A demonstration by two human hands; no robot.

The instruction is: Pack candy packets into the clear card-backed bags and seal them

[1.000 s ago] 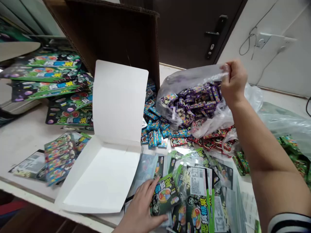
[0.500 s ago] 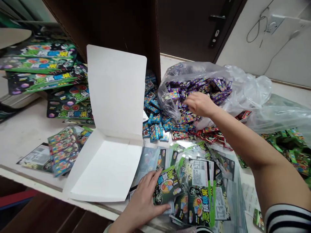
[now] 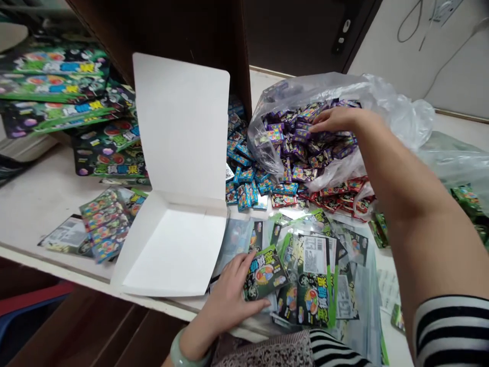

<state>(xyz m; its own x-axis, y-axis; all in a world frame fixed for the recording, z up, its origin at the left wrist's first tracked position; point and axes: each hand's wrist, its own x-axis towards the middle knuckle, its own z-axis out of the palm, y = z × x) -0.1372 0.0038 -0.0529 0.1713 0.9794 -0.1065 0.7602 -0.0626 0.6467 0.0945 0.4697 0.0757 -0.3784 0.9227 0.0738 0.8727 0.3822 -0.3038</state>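
Observation:
My left hand [image 3: 233,293] grips a small black candy packet [image 3: 265,272] with a green edge and colourful print, thumb on the near side and fingers at its left. It rests over the pile of printed plastic pouches [image 3: 313,300]. My right hand [image 3: 338,120] is inside the mouth of a clear plastic bag [image 3: 263,148], fingers stretched out and fingertips touching small purple candy packets [image 3: 275,133]; its thumb is largely hidden. An open white box [image 3: 164,250], its lid raised, stands left of my left hand with nothing inside.
Small blue packets [image 3: 244,176] and red packets [image 3: 338,193] lie before the bag. Green packets [image 3: 468,196] sit far right. Larger black-green pouches [image 3: 57,86] are stacked at left, near a multicoloured packet strip [image 3: 107,224]. A tall brown carton [image 3: 183,30] stands behind the white box.
My right hand has moved right and deeper into the bag, and its curled fingers have stretched out. My left hand keeps hold of the black candy packet. The camera view has shifted slightly.

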